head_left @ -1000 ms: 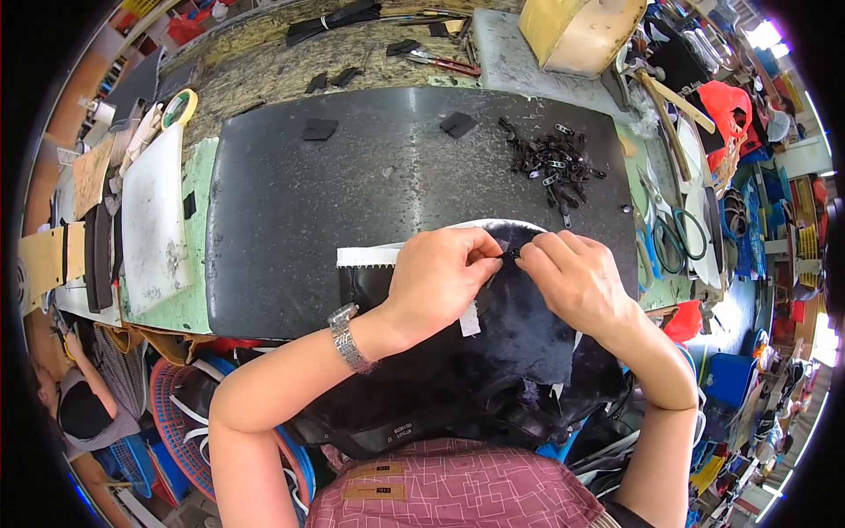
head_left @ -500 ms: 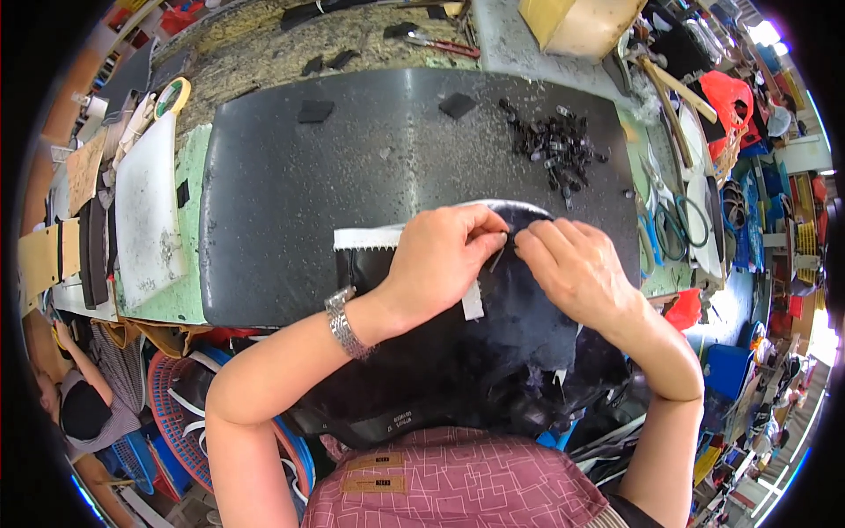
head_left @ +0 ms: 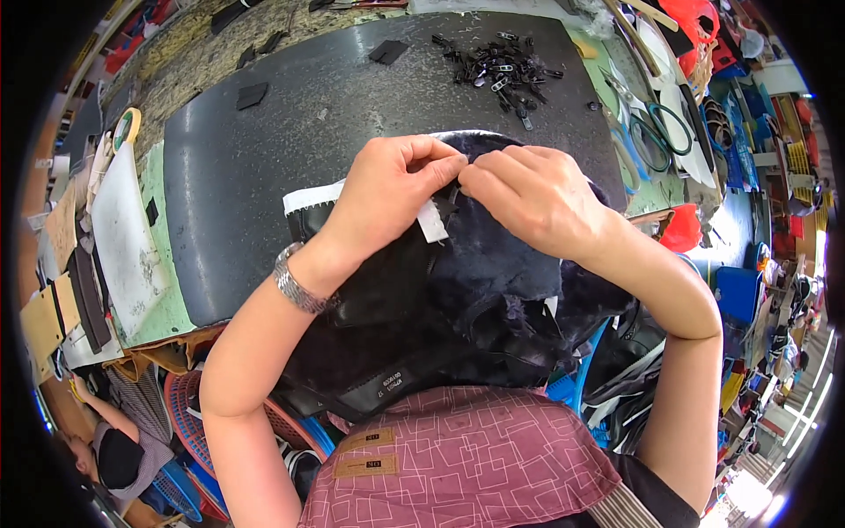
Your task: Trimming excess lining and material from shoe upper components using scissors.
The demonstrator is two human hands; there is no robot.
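A black leather piece [head_left: 365,264] with a dark fuzzy lining [head_left: 497,251] drapes from the bench toward my lap. White strips [head_left: 314,197] show along its far edge, one with a zigzag border. My left hand [head_left: 387,194], with a metal-band watch on the wrist, pinches thumb against forefinger over this piece. Right beside it, my right hand [head_left: 537,198] has its fingers curled in a pinch, and the fingertips of both hands nearly meet. Whatever sits between them is too small and covered to name. Beyond the hands lies a pile of black zipper sliders [head_left: 502,70].
The hands work over a dark curved board [head_left: 264,158]. Scissors [head_left: 660,136] lie on its right, a white sheet [head_left: 128,246] and tape roll [head_left: 127,128] on its left. Below left stands a red basket [head_left: 189,422]; another person [head_left: 123,449] is at far left.
The view has shifted and turned, so the board and slider pile sit higher and further left. Both hands keep pinching close together at the same part of the leather.
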